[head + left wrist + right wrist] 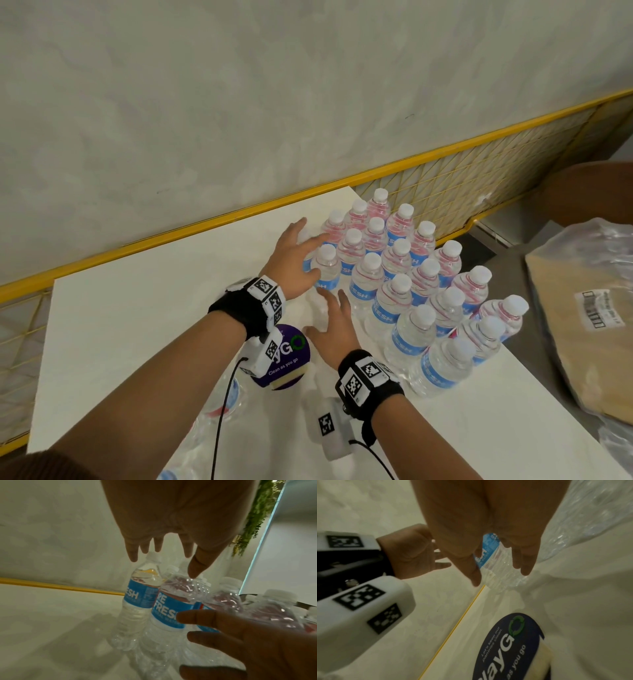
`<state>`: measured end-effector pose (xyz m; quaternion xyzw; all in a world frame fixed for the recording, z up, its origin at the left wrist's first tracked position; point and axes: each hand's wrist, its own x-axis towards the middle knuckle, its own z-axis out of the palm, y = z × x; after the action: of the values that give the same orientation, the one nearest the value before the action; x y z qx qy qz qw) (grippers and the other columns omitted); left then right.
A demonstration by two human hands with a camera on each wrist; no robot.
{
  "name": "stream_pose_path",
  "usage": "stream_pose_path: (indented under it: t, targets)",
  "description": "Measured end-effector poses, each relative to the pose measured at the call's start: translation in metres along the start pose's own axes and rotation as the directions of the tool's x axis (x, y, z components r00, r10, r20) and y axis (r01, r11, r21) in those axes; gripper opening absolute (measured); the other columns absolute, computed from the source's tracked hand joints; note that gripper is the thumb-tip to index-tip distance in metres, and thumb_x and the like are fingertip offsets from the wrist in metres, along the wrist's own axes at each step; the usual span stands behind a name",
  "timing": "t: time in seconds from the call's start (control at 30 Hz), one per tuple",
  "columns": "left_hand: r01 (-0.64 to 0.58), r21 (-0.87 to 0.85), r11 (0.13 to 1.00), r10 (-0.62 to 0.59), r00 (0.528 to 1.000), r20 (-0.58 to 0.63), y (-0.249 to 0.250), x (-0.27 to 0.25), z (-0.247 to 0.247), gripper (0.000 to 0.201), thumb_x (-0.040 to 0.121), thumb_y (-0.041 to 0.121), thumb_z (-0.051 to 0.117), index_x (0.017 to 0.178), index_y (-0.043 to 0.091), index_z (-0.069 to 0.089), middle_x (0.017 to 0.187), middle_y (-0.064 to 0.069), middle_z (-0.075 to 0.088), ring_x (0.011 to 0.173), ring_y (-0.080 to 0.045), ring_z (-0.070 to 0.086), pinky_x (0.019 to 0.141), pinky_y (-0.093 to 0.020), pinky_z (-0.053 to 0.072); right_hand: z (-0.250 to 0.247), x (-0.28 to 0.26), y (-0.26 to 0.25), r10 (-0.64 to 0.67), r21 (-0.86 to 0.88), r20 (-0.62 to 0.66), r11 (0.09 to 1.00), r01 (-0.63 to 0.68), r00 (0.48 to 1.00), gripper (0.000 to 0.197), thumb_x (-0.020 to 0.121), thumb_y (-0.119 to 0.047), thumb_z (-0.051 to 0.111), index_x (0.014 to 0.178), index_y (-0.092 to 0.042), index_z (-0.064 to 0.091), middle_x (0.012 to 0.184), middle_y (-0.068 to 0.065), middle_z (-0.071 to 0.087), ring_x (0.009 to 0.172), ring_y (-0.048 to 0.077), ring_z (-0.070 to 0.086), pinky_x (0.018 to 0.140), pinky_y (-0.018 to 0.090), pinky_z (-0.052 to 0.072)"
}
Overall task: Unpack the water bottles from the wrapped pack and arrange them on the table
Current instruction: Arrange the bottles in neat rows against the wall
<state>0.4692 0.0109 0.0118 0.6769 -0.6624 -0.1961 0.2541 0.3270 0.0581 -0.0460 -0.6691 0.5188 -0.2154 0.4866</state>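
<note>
Plastic bottles (397,291) stand ranked along the table's (137,325) right edge as our spread left hand (291,263) and right hand (337,329) release the last, more seemingly left in wrap (219,404) nearby.

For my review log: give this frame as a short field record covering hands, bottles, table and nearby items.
left hand: open, fingers spread at the nearest bottles
right hand: open, beside the block, gripping nothing
water bottles: upright, capped, packed in rows
table: white, carries a round purple sticker
plastic wrap: crumpled at the near edge
</note>
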Motion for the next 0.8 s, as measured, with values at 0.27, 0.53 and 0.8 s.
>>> stream_pose_path:
  t: [0.27,0.53,0.8]
  targets:
    - [0.057,-0.171,0.984,-0.068,0.996,-0.057,0.003,0.009,-0.002,0.059,0.087,-0.002,0.049,0.14,0.023,0.043,0.155,-0.008,0.022,0.143,-0.024,0.023,0.114,-0.025,0.018,-0.018,0.016,-0.044,-0.194,0.005,-0.302,0.979,0.205,0.933,0.062,0.091,-0.009,0.055,0.146,-0.016,0.026,0.152,0.004,0.027,0.141,0.016,0.024,0.116,0.029,0.022]
    - [0.186,-0.189,0.964,-0.199,0.979,-0.052,0.0,0.007,-0.01,0.053,0.096,0.004,0.045,0.144,0.023,0.037,0.145,-0.01,0.042,0.132,-0.026,0.042,0.108,-0.028,0.033,-0.036,0.044,-0.063,-0.077,-0.144,-0.267,0.989,0.039,0.961,0.051,0.096,-0.008,0.046,0.144,-0.018,0.034,0.143,0.011,0.045,0.132,0.027,0.041,0.107,0.034,0.034]
    - [0.254,-0.209,0.944,-0.259,0.966,0.006,-0.002,0.009,-0.003,0.07,0.091,-0.003,0.044,0.15,0.025,0.019,0.147,-0.009,0.039,0.134,-0.026,0.041,0.107,-0.03,0.033,-0.032,0.048,-0.066,-0.06,-0.169,-0.307,0.986,0.007,0.95,0.048,0.095,-0.008,0.047,0.141,-0.018,0.039,0.133,0.016,0.051,0.123,0.031,0.048,0.099,0.036,0.04]
